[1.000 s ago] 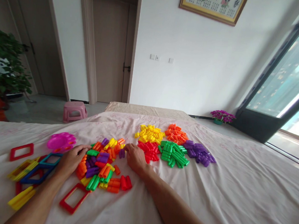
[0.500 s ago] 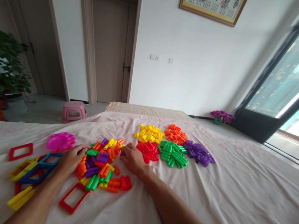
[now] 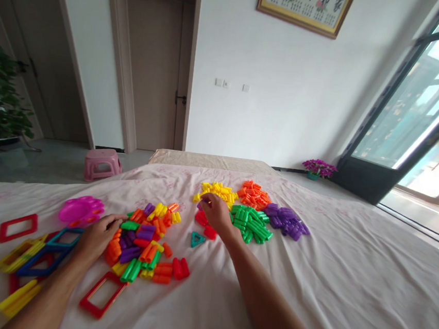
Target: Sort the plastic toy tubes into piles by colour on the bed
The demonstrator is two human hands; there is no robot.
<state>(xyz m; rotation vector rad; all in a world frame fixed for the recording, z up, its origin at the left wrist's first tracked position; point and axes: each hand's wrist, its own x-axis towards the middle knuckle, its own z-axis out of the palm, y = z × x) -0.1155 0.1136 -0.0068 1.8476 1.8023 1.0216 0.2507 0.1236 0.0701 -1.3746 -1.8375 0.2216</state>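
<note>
A mixed pile of plastic tube blocks (image 3: 145,232) in orange, purple, green, yellow and red lies on the cloth. My left hand (image 3: 100,236) rests at the pile's left edge, fingers loosely apart beside a green block (image 3: 130,225). Over the red blocks (image 3: 210,232), my right hand (image 3: 218,213) pinches a purple block (image 3: 200,205), mostly hidden by the fingers. Around that hand are sorted heaps: yellow blocks (image 3: 217,189) behind, orange blocks (image 3: 253,195) farther back, green blocks (image 3: 250,224) to the right, then purple blocks (image 3: 287,223).
Left of the mixed pile lie a magenta plastic dish (image 3: 79,210) and several coloured frame tiles, including a red frame (image 3: 102,295) in front. A small teal triangle (image 3: 197,240) sits near the red blocks. Wrinkled cloth (image 3: 348,280) covers the surface; a pink stool (image 3: 103,164) stands beyond.
My right hand has moved from the mixed pile to the right and away from me, carrying the purple block over the red heap. The teal triangle is now uncovered. My left hand stays by the pile.
</note>
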